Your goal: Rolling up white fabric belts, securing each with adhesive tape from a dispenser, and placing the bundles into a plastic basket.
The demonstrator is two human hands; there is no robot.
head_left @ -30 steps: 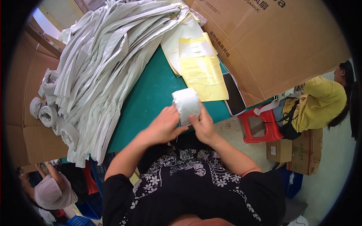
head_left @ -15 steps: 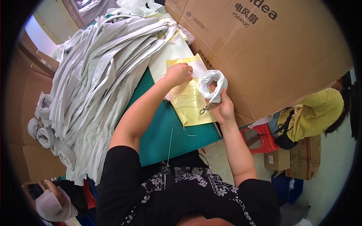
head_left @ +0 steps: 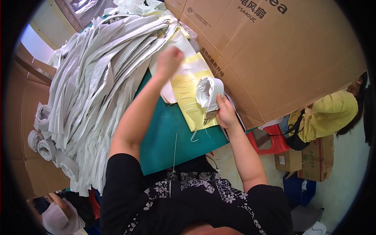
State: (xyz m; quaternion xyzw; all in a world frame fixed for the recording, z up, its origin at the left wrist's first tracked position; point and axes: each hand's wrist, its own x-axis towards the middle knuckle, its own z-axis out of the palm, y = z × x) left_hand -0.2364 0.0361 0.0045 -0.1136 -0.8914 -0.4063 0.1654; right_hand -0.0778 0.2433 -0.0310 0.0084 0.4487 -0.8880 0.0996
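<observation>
My right hand (head_left: 227, 112) is closed on the lower right side of a rolled white fabric strap (head_left: 210, 94). The roll has an open middle, and a metal clip (head_left: 207, 117) hangs at its lower edge. Beneath the roll lies a yellow sheet (head_left: 192, 111) with creases and pale strips across its upper part. Blurred by motion, my left hand (head_left: 169, 62) is raised near the sheet's upper left edge. Its fingers look curled closed; whatever is between them, if anything, cannot be made out.
Long white straps (head_left: 102, 78) are heaped on the green table (head_left: 162, 137) at the left, with several rolled ones (head_left: 46, 149) beside them. A large cardboard box (head_left: 274, 58) borders the right side. Beyond it are a person in yellow (head_left: 323, 115) and a red stool (head_left: 270, 141).
My left hand has moved up and left, away from the yellow sheet. The roll in my right hand has shifted slightly left and down and turned, showing more of its side.
</observation>
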